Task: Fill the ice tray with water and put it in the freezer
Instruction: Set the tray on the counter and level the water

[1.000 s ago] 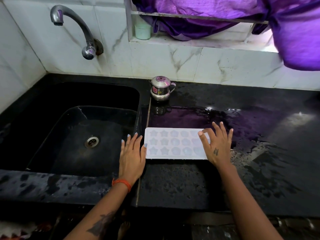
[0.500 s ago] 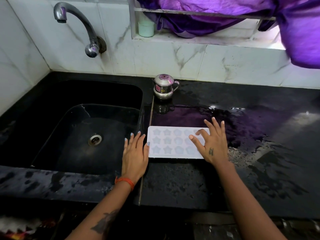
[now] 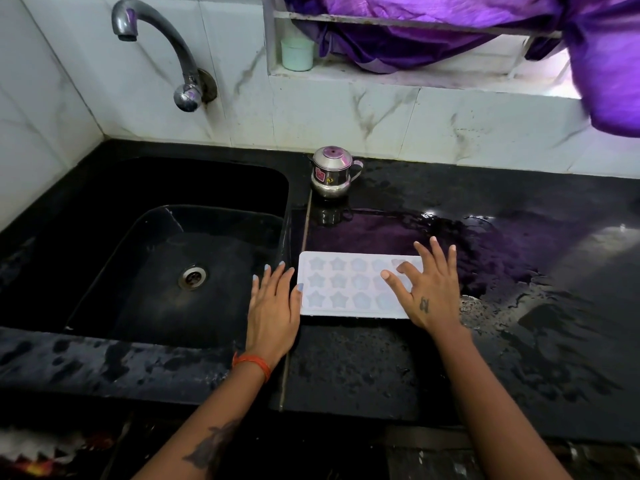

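Observation:
A white ice tray (image 3: pixel 341 284) with star and round moulds lies flat on the wet black counter (image 3: pixel 363 362), just right of the sink. My left hand (image 3: pixel 273 306) lies flat at the tray's left end, fingers straight, thumb tip touching its edge. My right hand (image 3: pixel 427 289) is spread over the tray's right end, fingers straight, covering the moulds there. Neither hand grips the tray. A curved metal tap (image 3: pixel 162 46) juts from the wall above the sink, with no water running.
The black sink (image 3: pixel 104 258) with a metal drain (image 3: pixel 193 277) fills the left. A small steel lidded pot (image 3: pixel 331 171) stands behind the tray. Water pools on the counter to the right. A mint cup (image 3: pixel 297 53) and purple cloth (image 3: pixel 485 26) sit on the window ledge.
My right hand has slid left, further over the tray's right end. The left hand and the tray keep their places. The camera has shifted slightly.

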### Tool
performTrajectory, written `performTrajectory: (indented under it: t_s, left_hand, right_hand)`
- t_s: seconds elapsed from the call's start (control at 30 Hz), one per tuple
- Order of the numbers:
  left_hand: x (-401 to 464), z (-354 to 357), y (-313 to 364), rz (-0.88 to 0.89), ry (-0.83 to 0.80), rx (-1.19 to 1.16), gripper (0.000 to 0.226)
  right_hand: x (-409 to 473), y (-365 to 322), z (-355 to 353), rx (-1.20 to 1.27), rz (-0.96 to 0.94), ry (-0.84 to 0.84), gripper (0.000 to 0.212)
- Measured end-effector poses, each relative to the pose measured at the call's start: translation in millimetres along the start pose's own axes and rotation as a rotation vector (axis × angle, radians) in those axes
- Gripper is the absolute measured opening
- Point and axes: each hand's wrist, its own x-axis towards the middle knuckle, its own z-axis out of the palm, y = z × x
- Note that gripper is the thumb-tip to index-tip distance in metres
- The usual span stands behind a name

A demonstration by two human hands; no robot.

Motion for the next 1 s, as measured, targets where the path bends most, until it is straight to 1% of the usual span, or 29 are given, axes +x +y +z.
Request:
performTrajectory:
  t_s: [0.27, 0.57, 1.0]
  left_hand:
    - [-0.5, -1.3, 2.0, -0.002, 0.004, 0.006, 0.070]
    - [-2.1, -1.2, 2.1, -0.012, 0.010, 0.009, 0.069]
    - [-2.1, -2.6, 3.4, -0.024, -0.004, 0.012, 0.073]
  right_hand:
    - [-0.5, -0.3, -1.9, -0.003, 0.040, -0.043, 0.081]
    - [-0.3, 1.6, -1.8, 0.027, 0.003, -0.075, 0.083]
    - [-1.1, 1.3, -2.1, 0.062, 0.034, -0.060, 0.081]
